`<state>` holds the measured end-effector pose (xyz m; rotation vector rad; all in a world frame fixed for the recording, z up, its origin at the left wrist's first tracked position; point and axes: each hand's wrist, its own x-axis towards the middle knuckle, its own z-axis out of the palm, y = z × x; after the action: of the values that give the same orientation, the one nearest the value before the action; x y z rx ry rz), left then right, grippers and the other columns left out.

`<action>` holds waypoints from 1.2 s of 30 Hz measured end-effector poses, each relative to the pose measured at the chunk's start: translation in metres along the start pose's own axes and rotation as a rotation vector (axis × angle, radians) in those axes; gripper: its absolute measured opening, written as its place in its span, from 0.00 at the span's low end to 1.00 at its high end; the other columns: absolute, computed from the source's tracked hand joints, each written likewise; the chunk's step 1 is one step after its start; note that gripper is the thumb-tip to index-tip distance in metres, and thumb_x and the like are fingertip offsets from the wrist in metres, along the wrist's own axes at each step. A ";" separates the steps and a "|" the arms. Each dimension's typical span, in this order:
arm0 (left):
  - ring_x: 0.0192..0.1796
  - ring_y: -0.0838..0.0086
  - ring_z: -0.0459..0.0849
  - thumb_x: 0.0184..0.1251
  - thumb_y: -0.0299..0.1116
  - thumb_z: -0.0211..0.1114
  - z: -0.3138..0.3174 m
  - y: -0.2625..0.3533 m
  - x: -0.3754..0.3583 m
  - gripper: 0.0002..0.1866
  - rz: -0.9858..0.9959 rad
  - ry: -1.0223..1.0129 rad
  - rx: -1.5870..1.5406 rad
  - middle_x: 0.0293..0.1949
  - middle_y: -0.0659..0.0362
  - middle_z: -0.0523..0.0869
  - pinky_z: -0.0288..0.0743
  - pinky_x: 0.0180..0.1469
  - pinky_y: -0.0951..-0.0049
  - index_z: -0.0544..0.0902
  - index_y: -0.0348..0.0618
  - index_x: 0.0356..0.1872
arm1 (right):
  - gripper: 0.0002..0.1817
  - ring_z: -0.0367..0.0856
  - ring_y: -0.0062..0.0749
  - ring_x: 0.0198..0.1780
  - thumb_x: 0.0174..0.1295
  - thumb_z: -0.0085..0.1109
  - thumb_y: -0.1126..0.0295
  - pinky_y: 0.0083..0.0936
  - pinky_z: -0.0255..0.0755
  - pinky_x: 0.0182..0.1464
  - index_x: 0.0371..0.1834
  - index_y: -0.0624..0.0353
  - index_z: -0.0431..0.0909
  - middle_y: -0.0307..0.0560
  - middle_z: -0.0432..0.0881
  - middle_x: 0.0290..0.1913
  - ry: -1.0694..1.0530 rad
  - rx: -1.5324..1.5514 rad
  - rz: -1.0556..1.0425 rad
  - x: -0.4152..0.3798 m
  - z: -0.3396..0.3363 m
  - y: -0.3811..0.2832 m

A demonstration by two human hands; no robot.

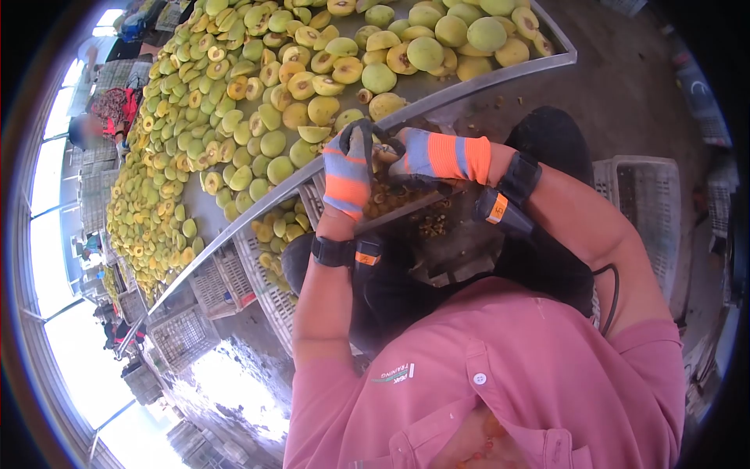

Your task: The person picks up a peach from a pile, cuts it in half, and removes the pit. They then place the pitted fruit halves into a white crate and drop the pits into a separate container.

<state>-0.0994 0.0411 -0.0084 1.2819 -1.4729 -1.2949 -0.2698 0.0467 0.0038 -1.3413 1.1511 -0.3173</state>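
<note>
My left hand [348, 168], in an orange and grey-blue glove with dark fingers, is closed at the table's metal edge. My right hand [441, 155], gloved the same way, meets it from the right with its fingers curled. Between the two hands shows a small brownish-yellow peach half [385, 152], partly hidden by the fingers. It lies against the left fingers. Whatever the right fingers grip is hidden. Just beyond the hands, many yellow-green halved peaches [320, 84] are heaped on the metal table [437, 95], some cut side up with brown centres.
Below the table edge stand plastic crates [215, 285], one holding more peach halves [279, 227]. Another pale crate [647, 211] sits at my right. Fruit scraps [432, 227] lie on the floor between my knees. Another person [113, 113] is at the table's far left side.
</note>
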 end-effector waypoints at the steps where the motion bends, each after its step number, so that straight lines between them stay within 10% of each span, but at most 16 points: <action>1: 0.29 0.83 0.72 0.71 0.31 0.52 0.001 0.001 -0.001 0.11 0.044 0.022 0.038 0.28 0.64 0.80 0.66 0.31 0.80 0.81 0.36 0.38 | 0.17 0.82 0.33 0.32 0.47 0.64 0.64 0.30 0.74 0.35 0.35 0.68 0.79 0.54 0.82 0.28 -0.034 0.062 0.056 -0.003 -0.002 -0.005; 4: 0.31 0.81 0.74 0.71 0.33 0.49 0.006 0.002 -0.007 0.13 0.195 0.094 0.183 0.29 0.63 0.79 0.68 0.33 0.79 0.80 0.35 0.41 | 0.12 0.81 0.28 0.31 0.51 0.63 0.66 0.24 0.73 0.31 0.32 0.65 0.78 0.50 0.81 0.28 -0.284 0.369 0.044 0.003 0.002 0.008; 8: 0.34 0.80 0.75 0.71 0.32 0.49 0.006 0.003 -0.013 0.13 0.331 0.141 0.150 0.33 0.62 0.80 0.70 0.36 0.78 0.80 0.35 0.43 | 0.08 0.80 0.25 0.30 0.61 0.58 0.69 0.18 0.69 0.26 0.32 0.63 0.78 0.45 0.80 0.30 -0.162 -0.165 -0.014 -0.027 0.000 -0.031; 12: 0.38 0.78 0.78 0.71 0.31 0.49 0.008 0.013 -0.017 0.13 0.429 0.115 0.105 0.37 0.60 0.82 0.73 0.40 0.77 0.79 0.34 0.44 | 0.08 0.75 0.19 0.26 0.63 0.57 0.68 0.15 0.63 0.21 0.33 0.63 0.78 0.38 0.76 0.27 -0.474 0.901 -0.332 0.005 0.010 0.041; 23: 0.38 0.75 0.80 0.70 0.30 0.52 0.006 0.026 -0.027 0.12 0.401 0.164 0.129 0.38 0.56 0.84 0.74 0.41 0.76 0.80 0.33 0.43 | 0.10 0.67 0.11 0.16 0.63 0.58 0.67 0.11 0.58 0.14 0.38 0.65 0.78 0.29 0.69 0.19 -0.744 0.911 -0.142 -0.008 0.004 0.024; 26: 0.38 0.76 0.80 0.70 0.31 0.52 0.003 0.027 -0.029 0.12 0.373 0.152 0.113 0.38 0.56 0.84 0.74 0.41 0.76 0.81 0.33 0.42 | 0.09 0.66 0.11 0.15 0.63 0.58 0.68 0.11 0.57 0.14 0.39 0.64 0.78 0.28 0.67 0.18 -1.090 1.290 0.129 -0.005 0.006 0.022; 29: 0.38 0.76 0.81 0.71 0.32 0.51 0.004 0.027 -0.030 0.13 0.369 0.176 0.147 0.38 0.56 0.84 0.74 0.42 0.75 0.81 0.33 0.42 | 0.09 0.66 0.10 0.15 0.63 0.58 0.68 0.10 0.57 0.14 0.39 0.63 0.79 0.28 0.67 0.18 -0.456 0.735 -0.273 -0.015 0.013 0.019; 36: 0.38 0.74 0.81 0.73 0.35 0.50 0.008 0.047 -0.042 0.15 0.383 0.075 0.056 0.37 0.56 0.84 0.74 0.43 0.74 0.81 0.33 0.42 | 0.08 0.71 0.13 0.21 0.62 0.59 0.68 0.12 0.61 0.19 0.37 0.61 0.80 0.33 0.75 0.23 -0.623 0.715 -0.274 -0.034 0.002 0.007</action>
<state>-0.1082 0.0822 0.0392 1.0069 -1.6144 -0.9503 -0.2868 0.0755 0.0127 -0.8493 0.2722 -0.4191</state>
